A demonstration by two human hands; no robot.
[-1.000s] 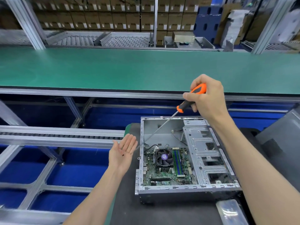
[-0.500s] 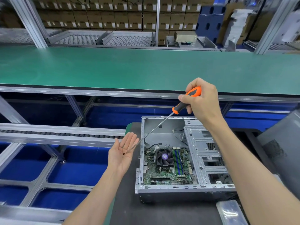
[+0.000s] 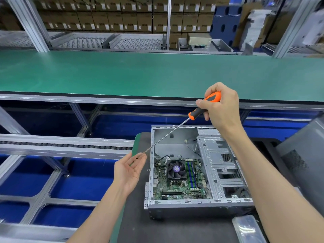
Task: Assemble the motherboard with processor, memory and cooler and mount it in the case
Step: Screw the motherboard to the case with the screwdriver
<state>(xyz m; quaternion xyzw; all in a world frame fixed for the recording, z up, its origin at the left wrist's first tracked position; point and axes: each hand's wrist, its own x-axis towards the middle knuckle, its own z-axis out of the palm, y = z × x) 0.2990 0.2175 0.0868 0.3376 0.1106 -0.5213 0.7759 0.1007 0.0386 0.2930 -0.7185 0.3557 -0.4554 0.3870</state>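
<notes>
An open grey computer case (image 3: 208,206) lies on a dark mat. Inside it sits the green motherboard (image 3: 177,189) with a black cooler fan (image 3: 175,168) and memory sticks (image 3: 191,174) fitted. My right hand (image 3: 221,106) grips the orange-and-black handle of a long screwdriver (image 3: 203,107) above the case's far edge. Its shaft slants down to the left. My left hand (image 3: 128,170) is held palm-up just left of the case, fingers relaxed. The screwdriver tip, with a small dark screw (image 3: 137,157) at it, sits at my fingertips.
A long green bench (image 3: 140,74) runs across behind the case. A roller conveyor (image 3: 61,146) and blue-floored metal framing lie to the left. A grey case panel (image 3: 305,165) stands at the right, and a clear plastic bag (image 3: 249,228) lies at the bottom right. Stacked cardboard boxes fill the background.
The screwdriver tip has slid from my left palm up to the fingertips, carrying the small dark screw. My left hand has tilted slightly; the right hand has shifted a little left.
</notes>
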